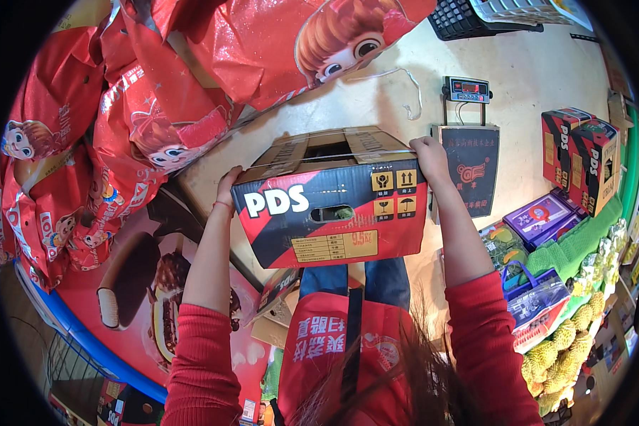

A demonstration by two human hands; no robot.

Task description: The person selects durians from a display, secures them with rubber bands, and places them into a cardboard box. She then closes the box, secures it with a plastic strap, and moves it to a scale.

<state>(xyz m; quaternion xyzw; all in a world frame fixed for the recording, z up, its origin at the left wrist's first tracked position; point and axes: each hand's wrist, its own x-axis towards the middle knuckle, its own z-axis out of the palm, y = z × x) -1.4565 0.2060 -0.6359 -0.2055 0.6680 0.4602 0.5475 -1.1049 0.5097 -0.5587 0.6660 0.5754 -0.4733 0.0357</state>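
Observation:
A red, black and tan cardboard carton (333, 213) with large white lettering is held in front of my body, above my legs. My left hand (228, 183) grips its upper left corner; my right hand (427, 157) grips its upper right corner. Straps cross the carton's top, where a dark opening shows between the flaps. Through an oval handle hole in the front, something greenish is partly visible. What fills the rest of the carton is hidden. Just past my right hand, a platform scale (468, 170) with a lit display (467, 89) stands on the floor.
Large red printed bags (191, 96) fill the upper left, beside a chest with ice-cream pictures (122, 298). Two similar cartons (580, 154), purple boxes (543, 215) and spiky yellow-green fruit (564, 341) stand at the right. Black and white plastic baskets (458, 21) are at the top. Pale floor (532, 69) surrounds the scale.

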